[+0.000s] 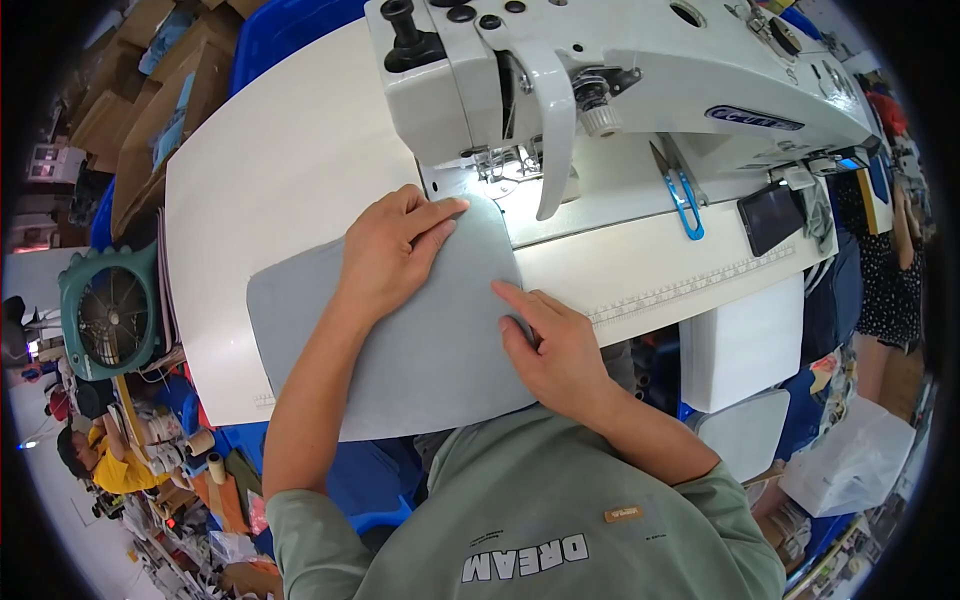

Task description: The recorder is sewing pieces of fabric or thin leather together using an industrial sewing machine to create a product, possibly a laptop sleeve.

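Note:
A grey fabric panel (430,335) with rounded corners lies across the white sewing table, its far end under the sewing machine's lit needle area (505,170). My left hand (390,250) rests on the panel just left of the needle, fingers drawn together, index finger and thumb pressed on the cloth. At the panel's right edge is my right hand (555,345). Its index finger points forward and touches the cloth, with the thumb apart from it and the other fingers curled. The panel's near edge hangs by my lap.
The white sewing machine (640,45) spans the far side. On the table (230,200) lie blue-handled thread snips (685,200) and a dark phone (770,218), above a printed ruler strip (690,283). A green fan (110,312) stands left; white stacked sheets (745,345) stand right. Other people are farther off.

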Motion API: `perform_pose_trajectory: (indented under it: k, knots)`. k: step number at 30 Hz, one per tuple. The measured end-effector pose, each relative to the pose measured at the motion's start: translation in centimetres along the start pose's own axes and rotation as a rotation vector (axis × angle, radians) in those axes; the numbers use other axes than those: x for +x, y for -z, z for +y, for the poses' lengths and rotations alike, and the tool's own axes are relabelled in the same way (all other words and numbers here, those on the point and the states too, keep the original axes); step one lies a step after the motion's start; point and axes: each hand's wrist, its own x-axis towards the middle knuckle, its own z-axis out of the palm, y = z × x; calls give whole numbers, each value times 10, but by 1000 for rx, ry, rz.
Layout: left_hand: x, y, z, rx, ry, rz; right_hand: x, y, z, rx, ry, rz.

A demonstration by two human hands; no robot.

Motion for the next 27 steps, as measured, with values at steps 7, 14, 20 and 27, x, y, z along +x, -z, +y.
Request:
perform_pose_trajectory:
  k: [7,14,20,27]
  knots:
    - [-4,-4,-9,-24,-40,54,-2,-2,5,-30,46,-8]
    - [-3,-6,-11,-1,-117,71,-1,-3,3,-47,40,6]
    - [0,-4,-5,22,-118,45,1,0,3,-32,22,-9]
    - [-1,-3,-6,6,-93,35,2,3,-1,-23,-28,-78]
